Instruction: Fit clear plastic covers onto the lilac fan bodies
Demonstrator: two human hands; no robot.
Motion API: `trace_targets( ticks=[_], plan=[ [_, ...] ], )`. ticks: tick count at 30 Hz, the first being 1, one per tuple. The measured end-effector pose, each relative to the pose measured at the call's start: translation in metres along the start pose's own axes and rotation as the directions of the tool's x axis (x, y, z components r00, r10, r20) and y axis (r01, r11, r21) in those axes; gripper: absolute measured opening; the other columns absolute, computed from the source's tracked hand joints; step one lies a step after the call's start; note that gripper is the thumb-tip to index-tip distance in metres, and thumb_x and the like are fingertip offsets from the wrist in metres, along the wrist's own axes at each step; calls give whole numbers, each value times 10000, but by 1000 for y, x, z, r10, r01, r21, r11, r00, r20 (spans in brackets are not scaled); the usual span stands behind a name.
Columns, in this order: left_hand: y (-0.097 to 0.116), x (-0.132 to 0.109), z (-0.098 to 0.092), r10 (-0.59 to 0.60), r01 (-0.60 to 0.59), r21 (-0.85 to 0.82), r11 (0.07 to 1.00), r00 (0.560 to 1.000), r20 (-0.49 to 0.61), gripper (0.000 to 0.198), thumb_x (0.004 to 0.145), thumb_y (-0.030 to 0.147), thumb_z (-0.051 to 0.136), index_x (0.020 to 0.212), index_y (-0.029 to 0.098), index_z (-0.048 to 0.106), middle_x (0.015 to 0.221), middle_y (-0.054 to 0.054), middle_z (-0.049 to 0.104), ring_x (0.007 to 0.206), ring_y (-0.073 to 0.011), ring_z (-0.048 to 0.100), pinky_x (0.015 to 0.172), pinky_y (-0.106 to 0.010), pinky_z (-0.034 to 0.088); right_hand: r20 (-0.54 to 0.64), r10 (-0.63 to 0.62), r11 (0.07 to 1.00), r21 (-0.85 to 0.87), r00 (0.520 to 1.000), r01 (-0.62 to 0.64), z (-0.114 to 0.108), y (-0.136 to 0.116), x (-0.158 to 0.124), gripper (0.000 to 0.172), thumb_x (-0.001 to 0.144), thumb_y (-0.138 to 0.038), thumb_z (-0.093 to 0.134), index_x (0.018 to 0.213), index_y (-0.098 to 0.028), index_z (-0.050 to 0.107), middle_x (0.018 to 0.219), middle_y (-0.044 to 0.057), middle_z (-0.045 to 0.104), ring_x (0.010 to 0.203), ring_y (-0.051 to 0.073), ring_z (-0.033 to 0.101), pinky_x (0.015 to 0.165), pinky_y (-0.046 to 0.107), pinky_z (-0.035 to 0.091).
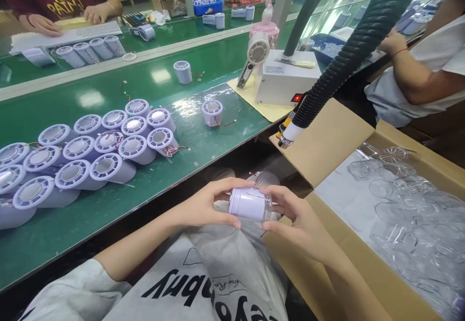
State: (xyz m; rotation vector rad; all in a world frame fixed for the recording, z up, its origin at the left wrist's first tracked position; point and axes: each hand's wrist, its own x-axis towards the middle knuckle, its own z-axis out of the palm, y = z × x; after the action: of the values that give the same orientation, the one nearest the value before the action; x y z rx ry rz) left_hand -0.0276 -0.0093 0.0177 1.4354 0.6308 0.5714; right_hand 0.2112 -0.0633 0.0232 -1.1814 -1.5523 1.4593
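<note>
This looks like a factory floor — an assembly line along a long green table [214, 56], with a pale rail [156, 50] running its length. Rows of matching lilac cylinders [78, 147] with thin wires crowd the table's near side, and more stand along its far side. Across it a person in a dark red shirt [65, 1] is at work, and another in white [432, 56] is at its right. A blue bin [207, 8] of parts stands at its far edge — while an open carton [341, 136] of clear parts [407, 209] sits beside its near edge.
</note>
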Motion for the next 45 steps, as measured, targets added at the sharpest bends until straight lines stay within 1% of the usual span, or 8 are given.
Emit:
trace_targets(
  ticks=[9, 20, 25, 31, 38, 41, 43, 45],
  plan=[
    [2, -3, 0, 51, -51, 53, 997, 999, 13, 757, 656, 238, 855, 1348, 272, 551, 1375, -98, 569, 1253, -259, 554, 1044, -386, 468, 30, 171, 948, 267, 985, -173, 5, -1, 0, 405, 822, -366, 755, 1165, -283, 555, 1038, 7, 636, 889, 160, 610, 743, 258, 512],
    [3, -5, 0, 90, -92, 74, 993, 996, 20, 752, 672, 229, 841, 1359, 301, 545, 1397, -96, 552, 1301, -286, 513, 1060, -417, 459, 100, 242, 854, 450, 965, -261, 13, 5, 5, 410, 862, -580, 638, 985, -201, 543, 814, 16, 658, 658, 150, 659, 616, 267, 562],
    [1, -5, 1, 137, -139, 65, 988, 990, 34, 768, 668, 189, 842, 1362, 312, 539, 1415, -92, 543, 1332, -287, 487, 1084, -435, 442, 129, 332, 790, 504, 935, -350, 19, -2, 7, 543, 794, -715, 616, 876, -183, 544, 667, 15, 663, 505, 133, 636, 483, 208, 524],
    [-2, -5, 0, 222, -225, 69, 972, 974, 46, 748, 668, 161, 838, 1337, 344, 560, 1473, -70, 492, 1368, -285, 450, 1098, -448, 422, 290, 417, 661, 553, 861, -507, 21, -2, 7, 662, 782, -797, 527, 772, -147, 650, 618, 46, 672, 431, 90, 617, 416, 127, 482],
    [5, -9, 5, 140, -138, 146, 980, 990, -3, 630, 728, 233, 799, 1311, 297, 572, 1364, -96, 546, 1269, -279, 522, 971, -372, 515, 408, 474, 611, 486, 780, -625, 22, 0, 8, 820, 894, -793, 188, 663, -134, 618, 508, 59, 593, 343, 77, 532, 306, 107, 368],
    [12, -10, 8, 46, -43, 80, 996, 998, -40, 594, 753, 258, 779, 1306, 262, 561, 1270, -89, 576, 1154, -237, 584, 946, -342, 527, 296, 372, 767, 436, 880, -471, 22, 7, 5, 836, 841, -845, 230, 955, -129, 645, 677, 90, 667, 478, 144, 629, 380, 183, 483],
    [14, -10, 10, -8, 8, 6, 1000, 999, -51, 567, 766, 262, 767, 1293, 255, 559, 1237, -76, 576, 1096, -207, 606, 927, -319, 532, 69, 148, 939, 303, 987, -162, 21, 12, 2, 755, 830, -801, 429, 1262, -190, 534, 1096, 147, 679, 840, 230, 707, 635, 304, 609],
    [15, -10, 10, -53, 49, -75, 996, 997, -55, 552, 774, 266, 762, 1285, 255, 554, 1221, -67, 574, 1057, -191, 617, 895, -298, 539, -88, -194, 981, -20, 977, 193, 18, 16, -2, 718, 837, -578, 674, 1431, -314, 369, 1491, 123, 422, 1238, 294, 549, 950, 441, 541]
  ],
)
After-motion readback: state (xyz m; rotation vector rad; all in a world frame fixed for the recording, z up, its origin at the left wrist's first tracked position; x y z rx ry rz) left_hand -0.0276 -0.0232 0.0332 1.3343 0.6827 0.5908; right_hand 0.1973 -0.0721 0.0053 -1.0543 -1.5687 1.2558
